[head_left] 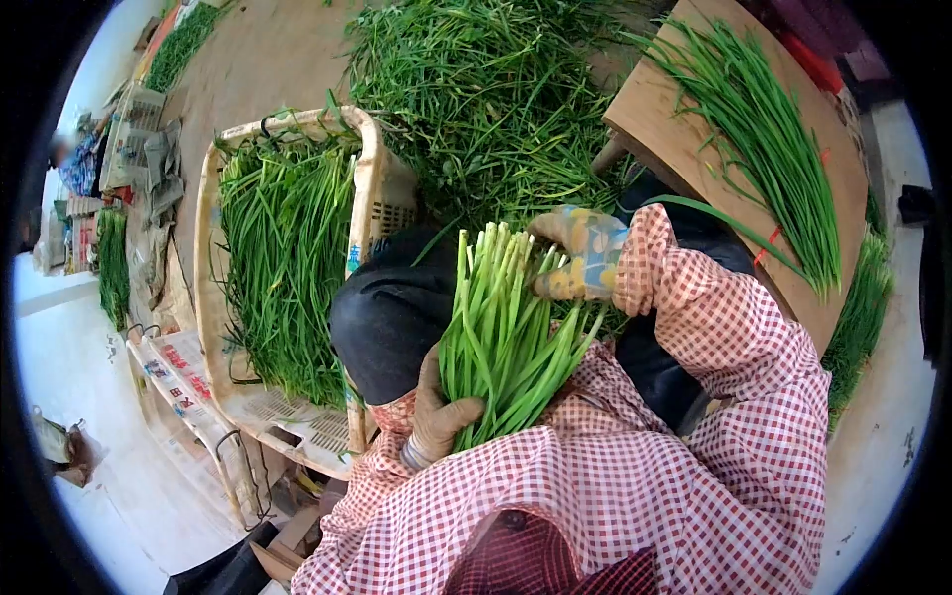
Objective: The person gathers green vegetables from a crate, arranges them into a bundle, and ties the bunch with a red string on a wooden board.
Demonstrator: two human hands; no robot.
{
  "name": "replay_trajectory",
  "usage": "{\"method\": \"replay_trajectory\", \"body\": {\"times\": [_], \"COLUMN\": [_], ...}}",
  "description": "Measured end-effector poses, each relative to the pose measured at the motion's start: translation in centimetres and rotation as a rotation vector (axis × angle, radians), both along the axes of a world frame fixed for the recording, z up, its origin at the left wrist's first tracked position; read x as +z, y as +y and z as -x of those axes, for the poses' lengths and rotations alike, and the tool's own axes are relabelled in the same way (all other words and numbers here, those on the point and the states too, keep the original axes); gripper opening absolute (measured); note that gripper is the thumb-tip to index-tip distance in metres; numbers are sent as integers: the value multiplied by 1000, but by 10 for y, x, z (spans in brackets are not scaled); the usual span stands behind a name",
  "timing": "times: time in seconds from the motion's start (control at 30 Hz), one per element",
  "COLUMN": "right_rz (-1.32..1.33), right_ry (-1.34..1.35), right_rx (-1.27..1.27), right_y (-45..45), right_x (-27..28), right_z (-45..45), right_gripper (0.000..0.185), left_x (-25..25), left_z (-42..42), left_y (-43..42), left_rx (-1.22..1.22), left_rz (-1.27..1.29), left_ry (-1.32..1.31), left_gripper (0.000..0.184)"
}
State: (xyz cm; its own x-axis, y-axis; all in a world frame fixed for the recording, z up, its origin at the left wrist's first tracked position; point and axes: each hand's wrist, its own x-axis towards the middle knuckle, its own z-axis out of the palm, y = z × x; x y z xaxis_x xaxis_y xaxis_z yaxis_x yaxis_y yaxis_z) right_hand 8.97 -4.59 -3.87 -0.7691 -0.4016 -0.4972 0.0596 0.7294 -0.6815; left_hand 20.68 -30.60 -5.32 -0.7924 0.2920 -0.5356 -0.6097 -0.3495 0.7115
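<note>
A thick bunch of garlic chives (516, 337) lies across my lap, with its pale stem ends pointing away from me. My left hand (441, 409), in a tan work glove, is wrapped round the bunch's lower left side, thumb on top. At the stem ends, my right hand (583, 253), in a yellow and blue patterned glove, has its fingers curled against the right edge of the stalks. Part of those fingers is hidden. The leaf ends of the bunch run down towards my checked smock (555, 476).
On my left stands a white plastic crate (372, 149) packed with chives (288, 268). Loose greens (486, 109) are heaped in front. A wooden board (654, 109) at right carries more chives (773, 149) and red ties (769, 243). Another person (79, 169) is at far left.
</note>
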Motion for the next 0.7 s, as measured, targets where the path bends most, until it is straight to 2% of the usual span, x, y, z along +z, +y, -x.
{"method": "replay_trajectory", "body": {"times": [0.07,0.13,0.2,0.27,0.33,0.37,0.43,0.53,0.7], "right_rz": [-33,-72,-105,-99,-13,170,285,297,274], "right_ry": [110,-97,-112,81,-15,-185,-274,-250,-247], "right_rx": [-36,6,25,25,113,-20,-39,-20,-21], "right_y": [-1,-4,-5,-5,-1,0,6,6,5], "right_x": [2,9,3,-10,-22,-60,-67,-63,-72], "right_z": [-5,-1,-2,-6,-5,-12,-16,-18,-14], "right_gripper": [56,54,56,61,56,56,53,50,44], "left_x": [-4,-3,1,8,5,3,1,0,-2], "left_z": [-2,-1,-2,-2,-3,-4,-3,-3,8], "left_y": [-2,0,5,13,12,10,11,11,3], "left_rx": [-20,-37,-50,-12,-22,-30,-44,-63,-138], "left_rz": [1,22,43,70,71,27,-19,-2,-27], "left_ry": [29,64,95,78,102,126,152,161,7], "left_gripper": [96,95,94,105,106,99,92,94,100]}}
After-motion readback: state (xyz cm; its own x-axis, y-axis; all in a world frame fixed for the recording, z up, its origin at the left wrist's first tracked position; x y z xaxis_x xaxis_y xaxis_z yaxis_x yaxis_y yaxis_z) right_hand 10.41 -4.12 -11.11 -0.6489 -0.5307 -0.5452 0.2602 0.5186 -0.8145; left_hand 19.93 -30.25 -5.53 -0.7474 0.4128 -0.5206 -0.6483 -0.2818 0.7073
